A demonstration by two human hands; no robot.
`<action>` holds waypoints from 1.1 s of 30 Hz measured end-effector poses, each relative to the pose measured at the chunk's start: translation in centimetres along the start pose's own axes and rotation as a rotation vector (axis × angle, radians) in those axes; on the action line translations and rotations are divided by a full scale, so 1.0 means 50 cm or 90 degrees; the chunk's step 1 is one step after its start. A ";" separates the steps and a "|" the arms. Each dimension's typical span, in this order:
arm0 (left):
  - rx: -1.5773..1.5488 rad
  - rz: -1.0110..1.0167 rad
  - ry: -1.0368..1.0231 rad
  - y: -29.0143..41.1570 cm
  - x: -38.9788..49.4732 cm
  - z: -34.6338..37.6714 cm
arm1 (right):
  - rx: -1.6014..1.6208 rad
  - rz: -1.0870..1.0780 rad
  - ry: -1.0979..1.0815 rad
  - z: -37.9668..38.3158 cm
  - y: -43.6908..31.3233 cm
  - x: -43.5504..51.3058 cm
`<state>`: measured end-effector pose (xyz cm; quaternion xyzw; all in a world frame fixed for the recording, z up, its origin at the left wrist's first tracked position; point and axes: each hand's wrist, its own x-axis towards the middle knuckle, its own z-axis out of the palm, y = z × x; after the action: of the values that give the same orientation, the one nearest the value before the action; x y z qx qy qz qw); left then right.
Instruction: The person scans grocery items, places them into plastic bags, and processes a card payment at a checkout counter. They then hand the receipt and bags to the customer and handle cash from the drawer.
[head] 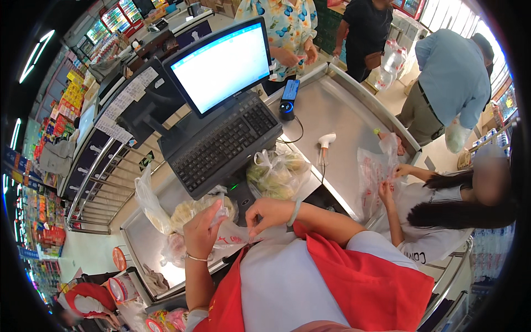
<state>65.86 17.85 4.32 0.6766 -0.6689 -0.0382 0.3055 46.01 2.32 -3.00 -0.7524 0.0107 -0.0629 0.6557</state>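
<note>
My left hand point(203, 228), with a bangle at the wrist, is raised at the counter's near edge, its fingers around a bunched part of a clear plastic bag. Close to its right, my right hand point(267, 213) pinches a thin plastic bag with red print point(232, 235) between thumb and fingertips. Just beyond my right hand sits a knotted clear bag of green produce point(276, 174). Bags of pale yellow food point(186, 213) lie behind my left hand, and a clear bag with pinkish contents point(174, 249) rests on the metal counter to its left.
A monitor point(222, 66) and black keyboard point(228, 141) stand ahead. Right of them are a payment device point(287, 103) and a white handheld scanner point(326, 141). A person at the right handles a plastic bag point(373, 178). Several people stand beyond the metal counter point(348, 108).
</note>
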 end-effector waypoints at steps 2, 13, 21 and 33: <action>0.076 0.062 0.064 0.000 0.023 0.017 | -0.068 0.038 -0.009 -0.004 0.008 0.006; -0.355 -0.426 0.072 0.043 0.010 0.129 | 0.357 0.144 0.280 -0.010 0.041 0.000; -0.603 -0.478 -0.203 0.012 0.016 0.146 | -0.005 0.071 0.342 0.021 0.048 0.006; -0.878 -0.567 -0.336 0.005 -0.050 0.169 | -0.209 -0.056 0.115 0.018 0.026 0.001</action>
<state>61.50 17.13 -3.28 0.5079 -0.2179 -0.7083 0.4393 46.25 3.01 -4.37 -0.8403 0.0470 -0.1560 0.5171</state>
